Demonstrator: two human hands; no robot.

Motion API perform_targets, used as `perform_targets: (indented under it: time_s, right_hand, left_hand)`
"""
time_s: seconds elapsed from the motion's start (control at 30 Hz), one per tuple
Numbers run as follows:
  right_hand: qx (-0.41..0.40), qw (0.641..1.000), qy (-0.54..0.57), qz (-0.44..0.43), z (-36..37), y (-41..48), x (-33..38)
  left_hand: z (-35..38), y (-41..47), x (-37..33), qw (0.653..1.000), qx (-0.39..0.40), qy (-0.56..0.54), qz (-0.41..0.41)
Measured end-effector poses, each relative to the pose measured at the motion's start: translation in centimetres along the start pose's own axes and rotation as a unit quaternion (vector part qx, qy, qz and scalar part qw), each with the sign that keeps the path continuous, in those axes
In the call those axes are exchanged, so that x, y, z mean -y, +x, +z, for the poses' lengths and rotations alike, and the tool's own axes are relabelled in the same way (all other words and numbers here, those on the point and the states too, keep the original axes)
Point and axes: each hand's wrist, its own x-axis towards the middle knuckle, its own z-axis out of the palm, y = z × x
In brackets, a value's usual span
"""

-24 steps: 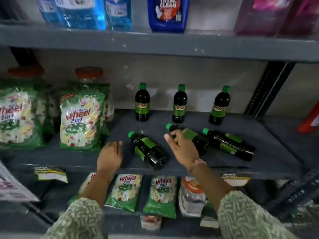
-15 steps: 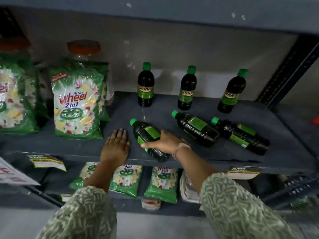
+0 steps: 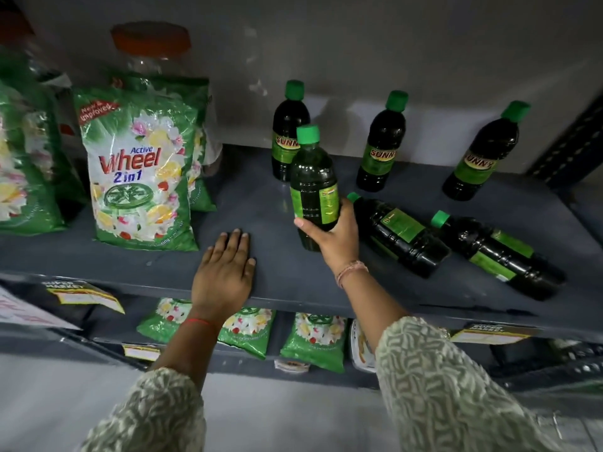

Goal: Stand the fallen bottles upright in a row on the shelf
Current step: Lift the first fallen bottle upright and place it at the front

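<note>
Green-capped bottle (image 3: 312,187) upright in right hand (image 3: 332,236) grip — left hand (image 3: 225,272) flat, fingers together, on shelf (image 3: 270,203).

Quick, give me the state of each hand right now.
Left hand: open, flat on the shelf, holding nothing.
Right hand: closed around the lower part of an upright dark bottle.

Both arms wear loose, pale grey-green fabric sleeves (image 3: 440,380) printed all over with small white leaf-like dashes, ending partway along the forearms. A thin red thread band (image 3: 199,321) circles the wrist of the left hand (image 3: 223,272). A slim pinkish beaded bracelet (image 3: 350,268) sits at the wrist of the right hand (image 3: 332,238). Fingernails look short and plain.
</note>
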Motion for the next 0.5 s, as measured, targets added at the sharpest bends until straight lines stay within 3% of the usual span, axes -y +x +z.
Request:
perform_targets:
  time_s: [0.3,0.5]
  right_hand:
    - [0.033,0.999,0.0,-0.009,-0.5,0.0,-0.6]
    - [-0.112,0.989,-0.089,0.028,1.6,-2.0,0.1]
  left_hand:
    - [-0.2,0.1,-0.1,1.0,0.007,0.004,-0.002]
    - [-0.4,0.4,-1.1,0.999,0.024,-0.012,-0.033]
